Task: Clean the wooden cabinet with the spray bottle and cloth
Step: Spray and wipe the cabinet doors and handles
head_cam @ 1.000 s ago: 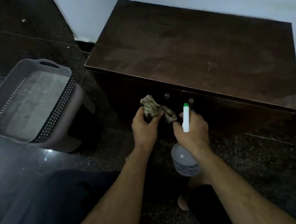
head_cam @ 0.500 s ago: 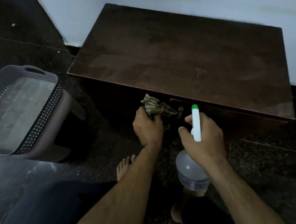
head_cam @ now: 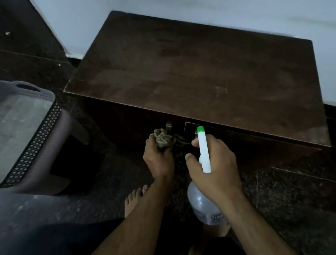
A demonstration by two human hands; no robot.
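Gripping a crumpled olive-and-tan cloth (head_cam: 164, 138) in the left hand (head_cam: 158, 161), fingers curled tight round it, close to the dark front of the brown wooden cabinet (head_cam: 202, 78) and just below a small metal door handle (head_cam: 169, 125). Holding a translucent plastic spray bottle with white head and green nozzle tip (head_cam: 203, 152) in the right hand (head_cam: 215, 167), just beside the left, fingers wrapped round the neck, nozzle toward the cabinet front. Beyond both hands, the cabinet's smeared flat top. Well left of the left hand, a grey perforated plastic basket (head_cam: 28, 150). Below the wrists, bare feet (head_cam: 134, 198) on dark speckled stone floor (head_cam: 302, 213).
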